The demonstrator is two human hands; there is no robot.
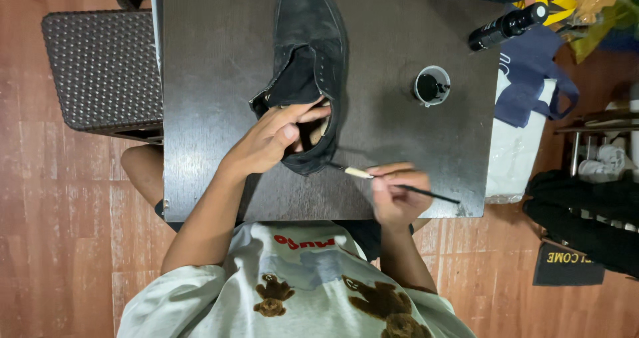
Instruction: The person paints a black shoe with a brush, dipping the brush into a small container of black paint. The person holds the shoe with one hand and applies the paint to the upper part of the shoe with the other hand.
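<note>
Gripping one black shoe point(309, 52) at its heel opening, left hand point(269, 142), right hand point(397, 195) pinching one thin brush point(399, 186) near the table point(206, 112) front edge, one small cup point(432, 85), one black bottle point(507, 25), bare tabletop left of the shoe.

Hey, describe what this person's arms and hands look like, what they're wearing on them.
Both arms are bare from above the elbow down. The left hand and right hand wear no gloves, and no rings, watch or bracelet show. Short loose sleeves of a pale T-shirt printed with brown teddy bears cover the upper arms.
</note>
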